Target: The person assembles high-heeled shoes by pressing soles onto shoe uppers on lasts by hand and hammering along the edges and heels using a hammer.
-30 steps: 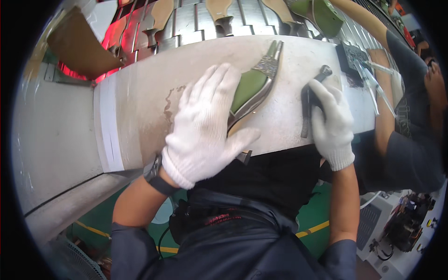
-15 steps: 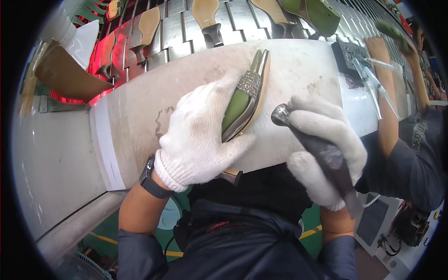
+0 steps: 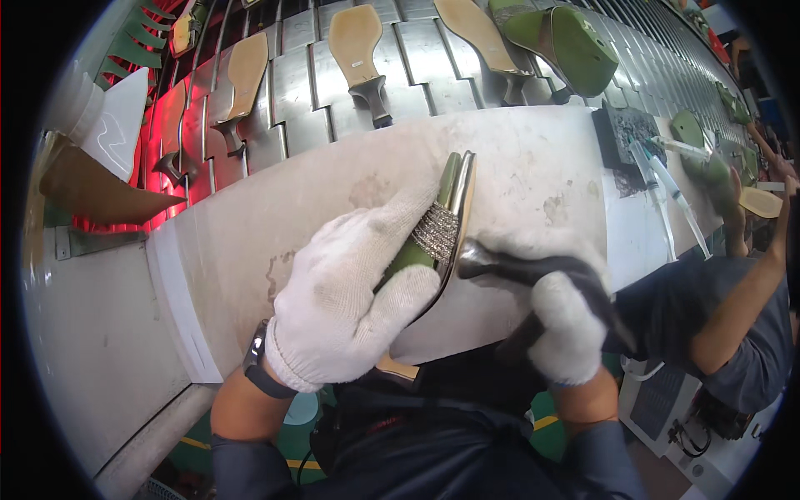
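My left hand (image 3: 354,296), in a white knit glove, grips a green pointed shoe (image 3: 446,212) with a band of sparkling stones, holding it on its side on the pale worn table (image 3: 275,217). My right hand (image 3: 558,312), also gloved, is closed around a dark hammer (image 3: 500,268). The hammer's metal head touches the shoe's edge just below the stone band. The shoe's toe points away from me.
A metal slatted conveyor (image 3: 433,79) behind the table carries tan soles with heels (image 3: 362,46) and green shoes (image 3: 554,37). A dark mat with clear tubes (image 3: 642,154) lies at the table's right end. Another person (image 3: 733,300) works at my right.
My right hand brought the hammer from beside the shoe down against its edge. The shoe has turned more upright toward the far side, still under my left hand.
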A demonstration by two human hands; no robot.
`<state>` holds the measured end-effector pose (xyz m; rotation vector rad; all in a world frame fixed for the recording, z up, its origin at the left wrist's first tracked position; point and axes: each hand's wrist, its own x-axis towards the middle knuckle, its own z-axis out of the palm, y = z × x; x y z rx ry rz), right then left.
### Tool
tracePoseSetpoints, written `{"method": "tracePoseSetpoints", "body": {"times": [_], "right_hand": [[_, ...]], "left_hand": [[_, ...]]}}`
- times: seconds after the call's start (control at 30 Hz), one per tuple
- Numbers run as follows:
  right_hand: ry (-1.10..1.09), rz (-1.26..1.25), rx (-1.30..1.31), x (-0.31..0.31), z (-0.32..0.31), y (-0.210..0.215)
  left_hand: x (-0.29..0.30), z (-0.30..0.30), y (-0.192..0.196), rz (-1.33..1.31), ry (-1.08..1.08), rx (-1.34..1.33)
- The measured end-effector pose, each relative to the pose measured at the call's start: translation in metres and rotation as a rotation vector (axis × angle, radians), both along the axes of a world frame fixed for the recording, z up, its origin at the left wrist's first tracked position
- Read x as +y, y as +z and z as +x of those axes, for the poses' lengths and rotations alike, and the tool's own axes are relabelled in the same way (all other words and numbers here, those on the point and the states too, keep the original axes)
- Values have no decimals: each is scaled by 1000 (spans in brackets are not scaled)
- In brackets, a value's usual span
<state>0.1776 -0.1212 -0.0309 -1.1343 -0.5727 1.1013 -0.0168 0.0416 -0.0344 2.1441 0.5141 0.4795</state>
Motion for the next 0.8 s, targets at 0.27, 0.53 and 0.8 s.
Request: {"method": "tracePoseSetpoints", "body": {"times": [0.27,0.53,0.8], "right_hand": [[-76,-42,10,-3,-6,-19],[174,122,-264,8,26,-2],[383,-254,-568,37,39,47]], "left_hand": [[5,12,6,-265,82,153],[-3,14,14,-184,144,216],[-1,15,0,40,103,-34]]}}
